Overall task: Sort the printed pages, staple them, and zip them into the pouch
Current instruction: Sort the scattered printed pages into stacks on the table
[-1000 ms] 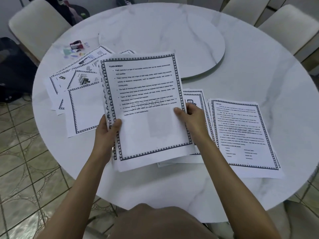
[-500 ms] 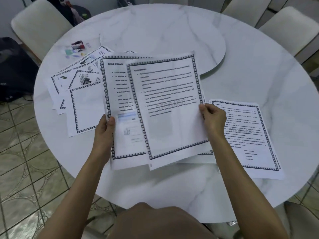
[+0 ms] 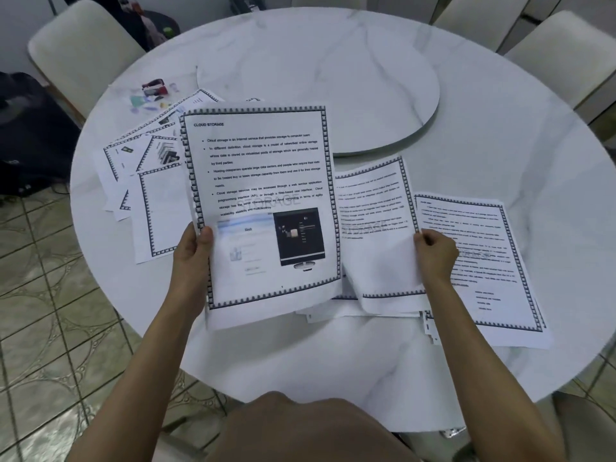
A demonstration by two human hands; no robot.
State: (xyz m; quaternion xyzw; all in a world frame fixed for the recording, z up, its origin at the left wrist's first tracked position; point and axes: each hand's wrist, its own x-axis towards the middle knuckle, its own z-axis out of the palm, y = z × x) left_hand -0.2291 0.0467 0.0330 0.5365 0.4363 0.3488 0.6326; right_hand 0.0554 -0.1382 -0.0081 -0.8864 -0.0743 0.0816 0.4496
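R hand (image 3: 436,255) pinches a loose page (image 3: 373,228), long axis fwd, prob. resting on the middle pile (image 3: 350,315); L hand (image 3: 193,251) grips the stack (image 3: 263,195).

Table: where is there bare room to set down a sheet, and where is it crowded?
Bare: the raised round disc at centre, the table right of the right pile, and its near edge. Crowded: the fanned pages at left, and the middle under the held sheets.
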